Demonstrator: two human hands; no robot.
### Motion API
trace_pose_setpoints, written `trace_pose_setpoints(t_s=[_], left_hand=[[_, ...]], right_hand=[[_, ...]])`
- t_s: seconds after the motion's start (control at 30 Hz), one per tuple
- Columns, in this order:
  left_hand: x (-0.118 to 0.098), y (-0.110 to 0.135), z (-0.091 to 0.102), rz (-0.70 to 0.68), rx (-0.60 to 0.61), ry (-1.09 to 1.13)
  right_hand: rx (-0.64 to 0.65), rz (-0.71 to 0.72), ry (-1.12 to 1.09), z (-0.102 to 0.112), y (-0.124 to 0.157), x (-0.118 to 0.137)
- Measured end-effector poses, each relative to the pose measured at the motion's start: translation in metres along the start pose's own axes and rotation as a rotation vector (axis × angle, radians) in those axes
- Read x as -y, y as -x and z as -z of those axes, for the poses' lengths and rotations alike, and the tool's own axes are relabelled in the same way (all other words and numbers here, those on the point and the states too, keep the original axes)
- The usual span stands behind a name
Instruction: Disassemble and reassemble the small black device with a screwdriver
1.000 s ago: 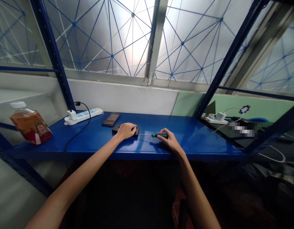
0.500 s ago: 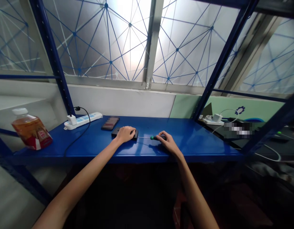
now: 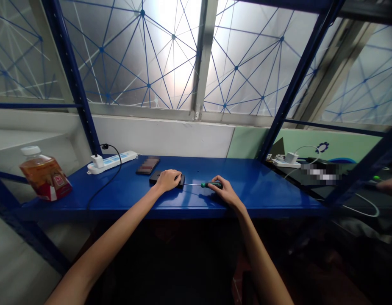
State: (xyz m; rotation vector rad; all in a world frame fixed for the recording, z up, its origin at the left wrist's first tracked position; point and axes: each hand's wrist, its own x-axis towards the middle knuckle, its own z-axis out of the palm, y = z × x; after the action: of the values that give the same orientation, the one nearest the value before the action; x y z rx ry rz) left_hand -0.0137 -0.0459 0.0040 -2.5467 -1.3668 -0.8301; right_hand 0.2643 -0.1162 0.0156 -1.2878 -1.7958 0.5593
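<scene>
On the blue shelf top (image 3: pixel 196 201), my left hand (image 3: pixel 168 180) is closed over a flat black box (image 3: pixel 154 178), its fingers around the right part. My right hand (image 3: pixel 226 190) grips a screwdriver (image 3: pixel 211 185) with a black and green handle. The screwdriver lies level, and its thin metal shaft points left, the tip meeting the right side of the black box. Exactly where the tip enters or touches cannot be made out. Behind the box rests a phone-like dark slab (image 3: pixel 148 165), partly blurred.
A bottle of amber drink (image 3: pixel 46 176) stands at the left end. Near it are a white power strip (image 3: pixel 113 162) and a black cable (image 3: pixel 108 184). Blue uprights frame both sides. To the right are a white charger (image 3: pixel 291 158), cables and part of another person's hand (image 3: pixel 389 186).
The view has shifted slightly. More of the screwdriver's handle shows between the fingers of my right hand. Another person's hand has come into view at the far right.
</scene>
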Motion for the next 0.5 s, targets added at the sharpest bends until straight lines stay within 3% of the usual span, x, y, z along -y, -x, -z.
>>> trace_pose_setpoints(t_s=[0.2,0.5], left_hand=[[-0.0003,0.0001,-0.0004,-0.005,-0.009,-0.005],[-0.0007,-0.0003,-0.0006,-0.003,0.003,-0.007]], right_hand=[[-0.059,0.013,0.124,-0.0047,-0.0004,-0.0013],[-0.02,-0.022,0.039,-0.0011,0.0005,-0.0005]])
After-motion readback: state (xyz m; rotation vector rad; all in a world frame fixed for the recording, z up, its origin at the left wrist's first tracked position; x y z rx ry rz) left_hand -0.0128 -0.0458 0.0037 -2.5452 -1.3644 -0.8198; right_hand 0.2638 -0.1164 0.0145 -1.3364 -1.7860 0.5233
